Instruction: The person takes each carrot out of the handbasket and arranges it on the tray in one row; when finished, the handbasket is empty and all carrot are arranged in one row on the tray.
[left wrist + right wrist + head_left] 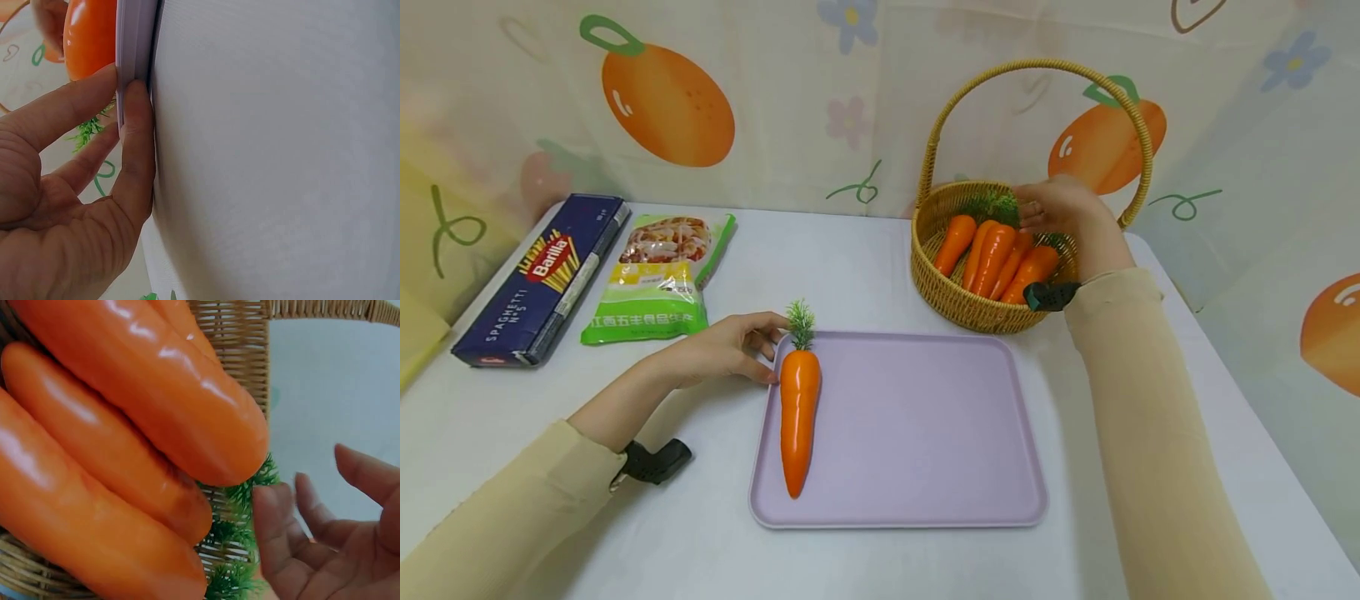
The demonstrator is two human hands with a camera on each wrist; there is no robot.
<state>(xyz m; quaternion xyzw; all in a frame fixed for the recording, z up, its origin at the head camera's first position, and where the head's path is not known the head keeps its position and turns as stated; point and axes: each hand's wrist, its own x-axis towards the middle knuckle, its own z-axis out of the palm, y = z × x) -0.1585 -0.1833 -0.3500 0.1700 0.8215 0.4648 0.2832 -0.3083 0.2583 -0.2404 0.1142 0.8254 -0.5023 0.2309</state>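
My left hand [733,348] pinches the left rim of a lilac tray [917,425] near its far corner. In the left wrist view its thumb and fingers [136,134] lie on either side of that rim. One orange carrot [800,408] with a feathery green top lies lengthwise along the tray's left side. At the far right, my right hand [1060,208] reaches over a wicker basket [962,304] holding several carrots [996,254]. Seen from the right wrist, its fingers [272,525] are spread beside the green tops [240,550]; nothing is gripped.
On the left lie a blue spaghetti box [542,279] and a green and yellow food packet [658,279]. The basket's tall arched handle [1037,65] rises over the right wrist area. A patterned cloth [775,108] hangs behind the white table [820,267].
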